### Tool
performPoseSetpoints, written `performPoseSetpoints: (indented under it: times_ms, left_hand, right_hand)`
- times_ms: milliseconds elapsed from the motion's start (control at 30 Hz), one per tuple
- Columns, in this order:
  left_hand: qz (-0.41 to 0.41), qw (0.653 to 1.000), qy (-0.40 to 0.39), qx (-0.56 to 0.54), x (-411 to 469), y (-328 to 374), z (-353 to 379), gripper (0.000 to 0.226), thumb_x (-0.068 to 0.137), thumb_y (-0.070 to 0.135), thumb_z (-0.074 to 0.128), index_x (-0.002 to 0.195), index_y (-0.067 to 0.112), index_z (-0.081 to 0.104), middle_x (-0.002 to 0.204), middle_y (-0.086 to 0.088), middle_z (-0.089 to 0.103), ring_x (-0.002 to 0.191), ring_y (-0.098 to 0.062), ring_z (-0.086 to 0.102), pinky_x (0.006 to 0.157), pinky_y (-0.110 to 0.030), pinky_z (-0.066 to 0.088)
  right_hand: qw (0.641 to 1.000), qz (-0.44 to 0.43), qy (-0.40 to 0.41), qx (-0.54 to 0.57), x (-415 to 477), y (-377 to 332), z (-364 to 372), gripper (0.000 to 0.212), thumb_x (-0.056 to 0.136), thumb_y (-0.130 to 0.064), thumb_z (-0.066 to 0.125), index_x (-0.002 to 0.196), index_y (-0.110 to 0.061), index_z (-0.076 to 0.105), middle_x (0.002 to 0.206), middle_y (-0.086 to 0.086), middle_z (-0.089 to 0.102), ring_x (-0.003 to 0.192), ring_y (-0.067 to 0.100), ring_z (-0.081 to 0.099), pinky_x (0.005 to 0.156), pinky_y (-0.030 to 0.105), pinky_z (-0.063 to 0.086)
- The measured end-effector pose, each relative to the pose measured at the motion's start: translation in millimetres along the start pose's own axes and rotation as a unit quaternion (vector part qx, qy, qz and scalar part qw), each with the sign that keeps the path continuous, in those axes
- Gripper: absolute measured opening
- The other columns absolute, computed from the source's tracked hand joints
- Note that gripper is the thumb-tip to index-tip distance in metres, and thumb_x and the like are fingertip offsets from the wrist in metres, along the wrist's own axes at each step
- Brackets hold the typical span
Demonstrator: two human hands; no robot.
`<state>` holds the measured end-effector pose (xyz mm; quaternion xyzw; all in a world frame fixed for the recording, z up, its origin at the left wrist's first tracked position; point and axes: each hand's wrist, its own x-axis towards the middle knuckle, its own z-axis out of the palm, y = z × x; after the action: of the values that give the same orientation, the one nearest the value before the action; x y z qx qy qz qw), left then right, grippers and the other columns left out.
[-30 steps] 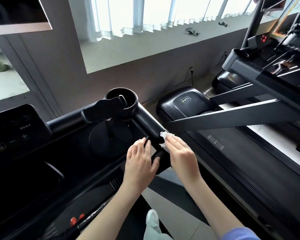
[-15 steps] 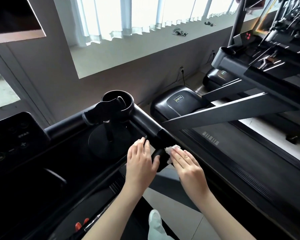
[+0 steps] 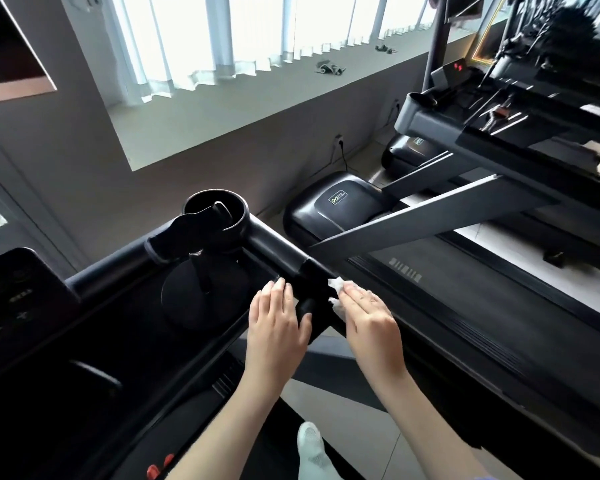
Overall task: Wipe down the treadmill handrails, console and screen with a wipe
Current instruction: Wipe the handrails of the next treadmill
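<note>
The black right handrail of the treadmill runs from the cup holder down toward me. My right hand lies flat on the rail's outer side and presses a white wipe against it, the wipe showing past my fingertips. On the inner side of the rail's end, my left hand rests with fingers straight and the thumb hooked around the grip end. The dark console panel with faint button marks sits at the far left, partly out of view.
A black phone holder on a round base stands in the console tray just left of my hands. A second treadmill lies right beside the rail, a third behind it. A window sill runs along the wall. My white sock shows below.
My right hand with the wipe slid down the rail toward me, then stayed near the rail's end. My left hand kept its place on the rail end.
</note>
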<state>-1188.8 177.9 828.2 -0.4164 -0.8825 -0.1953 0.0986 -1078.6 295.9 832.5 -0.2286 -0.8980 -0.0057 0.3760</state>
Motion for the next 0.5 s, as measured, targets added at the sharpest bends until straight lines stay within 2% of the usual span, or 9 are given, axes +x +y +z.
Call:
performPoseSetpoints:
  times_ms: [133, 233, 333, 400, 500]
  left_hand:
    - [0.005, 1.000, 0.009, 0.002, 0.9, -1.7, 2.1, 0.062, 0.088, 0.041, 0.038, 0.121, -0.006, 0.061, 0.125, -0.017, 0.060, 0.119, -0.031, 0.056, 0.105, -0.043, 0.041]
    - [0.008, 1.000, 0.018, -0.006, -0.2, -0.7, 2.5, 0.062, 0.088, 0.041, 0.038, 0.120, -0.006, 0.061, 0.125, -0.018, 0.060, 0.118, -0.032, 0.056, 0.104, -0.044, 0.041]
    - [0.009, 1.000, 0.016, -0.013, 0.3, -0.3, 1.1, 0.061, 0.088, 0.040, 0.038, 0.119, -0.007, 0.061, 0.125, -0.018, 0.060, 0.117, -0.033, 0.056, 0.100, -0.045, 0.046]
    - [0.010, 1.000, 0.017, -0.012, 0.3, -1.0, 0.9, 0.061, 0.088, 0.040, 0.038, 0.119, -0.007, 0.062, 0.125, -0.018, 0.060, 0.117, -0.033, 0.056, 0.100, -0.046, 0.046]
    - [0.010, 1.000, 0.015, -0.005, 0.2, -1.5, 1.5, 0.062, 0.088, 0.041, 0.037, 0.120, -0.006, 0.062, 0.125, -0.018, 0.060, 0.118, -0.033, 0.056, 0.101, -0.045, 0.045]
  right_hand:
    - [0.995, 0.072, -0.027, 0.059, 32.5, -15.4, 14.5, 0.034, 0.093, -0.025, 0.050, 0.103, -0.004, 0.075, 0.098, 0.007, 0.074, 0.088, 0.021, 0.072, 0.081, 0.028, 0.054]
    - [0.997, 0.068, -0.029, 0.034, 16.0, -8.3, 5.6, 0.024, 0.088, -0.017, 0.060, 0.103, -0.005, 0.075, 0.101, 0.007, 0.074, 0.093, 0.019, 0.071, 0.085, 0.029, 0.053]
    - [0.997, 0.073, -0.011, -0.018, -6.0, -0.1, -11.3, 0.031, 0.090, -0.017, 0.049, 0.104, -0.010, 0.075, 0.106, 0.003, 0.073, 0.097, 0.013, 0.069, 0.091, 0.032, 0.049]
    - [0.995, 0.101, -0.014, -0.005, 1.6, -1.9, -10.6, 0.034, 0.091, -0.021, 0.045, 0.103, -0.011, 0.076, 0.102, 0.000, 0.074, 0.093, 0.013, 0.070, 0.091, 0.034, 0.050]
    - [0.986, 0.139, -0.060, 0.064, 32.1, -11.7, 0.9, 0.032, 0.094, -0.023, 0.047, 0.103, -0.013, 0.075, 0.095, 0.000, 0.075, 0.084, 0.021, 0.070, 0.081, 0.033, 0.053]
